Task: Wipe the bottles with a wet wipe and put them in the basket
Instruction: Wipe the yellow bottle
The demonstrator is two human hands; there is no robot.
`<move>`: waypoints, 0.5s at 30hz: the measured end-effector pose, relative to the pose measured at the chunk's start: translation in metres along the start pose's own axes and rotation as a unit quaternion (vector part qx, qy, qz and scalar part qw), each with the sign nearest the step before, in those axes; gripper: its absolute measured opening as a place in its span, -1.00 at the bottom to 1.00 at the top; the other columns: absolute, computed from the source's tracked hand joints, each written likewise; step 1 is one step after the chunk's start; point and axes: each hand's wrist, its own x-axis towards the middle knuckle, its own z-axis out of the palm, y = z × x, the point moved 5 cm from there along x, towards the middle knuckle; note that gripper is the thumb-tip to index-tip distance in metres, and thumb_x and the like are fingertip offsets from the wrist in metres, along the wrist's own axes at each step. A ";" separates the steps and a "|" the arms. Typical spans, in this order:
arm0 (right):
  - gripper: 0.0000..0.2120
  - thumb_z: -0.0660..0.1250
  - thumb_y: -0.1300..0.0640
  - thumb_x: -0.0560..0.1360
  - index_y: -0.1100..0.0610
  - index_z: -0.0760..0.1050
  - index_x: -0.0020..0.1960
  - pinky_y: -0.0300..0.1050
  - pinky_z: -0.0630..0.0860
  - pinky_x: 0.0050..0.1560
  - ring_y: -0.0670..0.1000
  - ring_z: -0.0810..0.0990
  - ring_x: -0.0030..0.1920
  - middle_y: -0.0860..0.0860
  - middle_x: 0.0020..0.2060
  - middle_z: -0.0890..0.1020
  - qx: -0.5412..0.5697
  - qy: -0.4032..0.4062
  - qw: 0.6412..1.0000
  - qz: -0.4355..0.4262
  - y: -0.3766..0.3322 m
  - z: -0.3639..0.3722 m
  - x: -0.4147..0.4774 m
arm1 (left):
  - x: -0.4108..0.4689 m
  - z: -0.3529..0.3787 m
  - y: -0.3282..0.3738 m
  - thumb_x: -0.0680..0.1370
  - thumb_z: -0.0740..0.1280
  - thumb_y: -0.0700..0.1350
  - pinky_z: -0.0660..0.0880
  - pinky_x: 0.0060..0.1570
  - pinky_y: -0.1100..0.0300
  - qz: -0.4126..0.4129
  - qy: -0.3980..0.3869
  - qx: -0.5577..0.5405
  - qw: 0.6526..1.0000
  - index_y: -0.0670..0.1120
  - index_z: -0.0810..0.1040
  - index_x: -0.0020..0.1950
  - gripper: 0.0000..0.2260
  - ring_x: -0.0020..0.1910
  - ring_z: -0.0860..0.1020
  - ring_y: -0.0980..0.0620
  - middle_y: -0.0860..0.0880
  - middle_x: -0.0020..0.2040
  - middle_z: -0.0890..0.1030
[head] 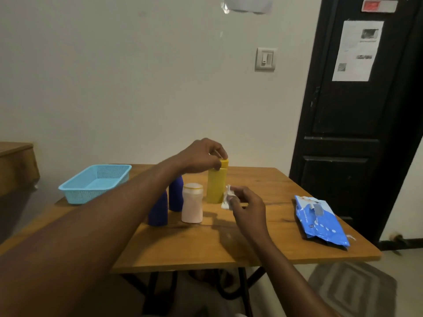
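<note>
- The yellow bottle [216, 184] stands upright on the table [206, 248], toward the far middle. It is the tallest of the bottles.
- The left hand [201, 159] reaches over from the left and pinches the yellow bottle's cap between thumb and fingers. The fingers hide part of the cap.
- The right hand [247, 207] holds a crumpled white wet wipe [227, 197] in a narrow fingertip pinch, just beside the lower right of the yellow bottle. Whether the wipe touches the bottle is hard to tell.
- A pink bottle [192, 207] with a pale cap stands just left of and nearer than the yellow one, upright.
- Two blue bottles stand further left. The farther blue bottle [176, 193] has its top hidden behind the left forearm. The nearer blue bottle [159, 211] is covered by the arm on its upper left.
- The light blue basket [68, 191] sits at the table's far left corner, well apart from the bottles. No bottle is in it.
- A blue pack of wipes [320, 220] lies near the right edge of the table. Its print is too blurred to read.
- Behind are a pale wall with a light switch [265, 59] and a dark door [354, 133], cut off at the top and right. A sheet of paper [357, 51] is stuck on the door, its text unreadable.
</note>
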 end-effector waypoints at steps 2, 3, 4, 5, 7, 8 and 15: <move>-0.78 0.36 0.20 0.59 -0.10 0.60 0.13 -0.50 0.49 -0.14 -0.32 0.57 0.00 -0.32 -0.05 0.63 -0.001 -0.004 1.000 -0.003 0.000 0.008 0.013 | 0.009 -0.002 -0.007 0.48 0.46 -0.25 0.59 0.02 0.18 -0.005 -0.012 0.029 1.000 -0.03 0.66 0.14 -0.74 0.08 0.59 0.12 0.04 0.08 0.64; -0.78 0.36 0.20 0.59 -0.08 0.61 0.13 -0.52 0.48 -0.14 -0.33 0.57 0.00 -0.31 -0.05 0.63 -0.001 -0.007 1.000 -0.001 0.002 0.012 0.020 | 0.012 -0.003 -0.011 0.47 0.46 -0.24 0.60 0.04 0.16 -0.010 -0.017 0.044 0.999 -0.04 0.66 0.15 -0.73 0.08 0.59 0.10 0.04 0.08 0.64; -0.79 0.36 0.20 0.59 -0.06 0.62 0.14 -0.53 0.47 -0.13 -0.32 0.57 0.00 -0.29 -0.05 0.64 -0.002 -0.010 1.000 -0.003 0.004 0.016 0.025 | 0.015 -0.003 -0.017 0.46 0.47 -0.24 0.60 0.06 0.13 -0.018 -0.022 0.057 0.998 -0.05 0.65 0.16 -0.71 0.08 0.59 0.08 0.03 0.09 0.64; -0.80 0.36 0.20 0.59 -0.03 0.62 0.14 -0.53 0.47 -0.12 -0.31 0.57 0.00 -0.25 -0.04 0.65 -0.002 -0.012 1.000 -0.004 0.007 0.020 0.029 | 0.017 -0.002 -0.022 0.45 0.48 -0.24 0.60 0.09 0.11 -0.027 -0.028 0.068 0.997 -0.06 0.64 0.18 -0.69 0.09 0.58 0.07 0.02 0.10 0.63; -0.80 0.35 0.20 0.59 0.01 0.64 0.17 -0.50 0.48 -0.10 -0.27 0.59 0.00 -0.19 -0.01 0.67 -0.002 -0.013 1.000 0.002 0.014 0.027 0.033 | 0.021 0.001 -0.033 0.45 0.48 -0.24 0.60 0.10 0.10 -0.044 -0.037 0.083 0.995 -0.08 0.62 0.21 -0.67 0.09 0.57 0.05 0.02 0.09 0.61; -0.79 0.35 0.20 0.60 0.02 0.64 0.18 -0.47 0.49 -0.08 -0.24 0.59 0.00 -0.17 0.01 0.67 -0.002 -0.013 1.000 0.009 0.018 0.030 0.034 | 0.023 0.002 -0.038 0.45 0.49 -0.24 0.60 0.09 0.11 -0.053 -0.041 0.086 0.994 -0.08 0.62 0.20 -0.67 0.08 0.57 0.05 0.02 0.07 0.61; -0.76 0.36 0.22 0.59 0.01 0.64 0.21 -0.38 0.53 -0.02 -0.24 0.59 0.02 -0.17 0.04 0.67 0.007 -0.020 0.999 0.046 0.045 0.037 0.029 | 0.026 0.011 -0.063 0.44 0.49 -0.24 0.62 0.12 0.05 -0.075 -0.067 0.099 0.990 -0.04 0.62 0.15 -0.69 0.11 0.57 0.01 0.00 0.12 0.61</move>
